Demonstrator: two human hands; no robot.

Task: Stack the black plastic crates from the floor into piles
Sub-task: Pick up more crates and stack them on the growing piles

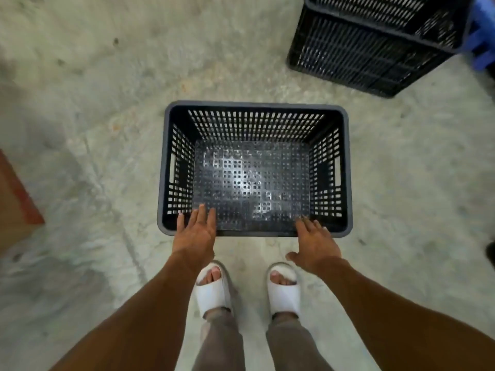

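Hands over the near rim of a black crate (254, 105).
Left hand (197, 231) and right hand (314, 243): fingers straight, grasping nothing; stacked crates (369, 49) ahead right, brown box (16, 210) left.

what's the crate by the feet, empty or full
Empty: the crate stands upright, open side up, and its perforated bottom shows bare, with nothing lying on it.

a black perforated plastic crate (254, 124) sits upright on the pale grey concrete floor (93, 103), just ahead of two feet in white slide sandals (214, 289). the left hand (197, 232) and right hand (315, 243) reach over its near rim, fingers straight and spread; whether they touch it cannot be told. at upper right, well apart, stands a pile of like black crates (369, 52), with a blue plastic object (482, 36) beside it. a brown cardboard box (14, 207) lies at the left edge.
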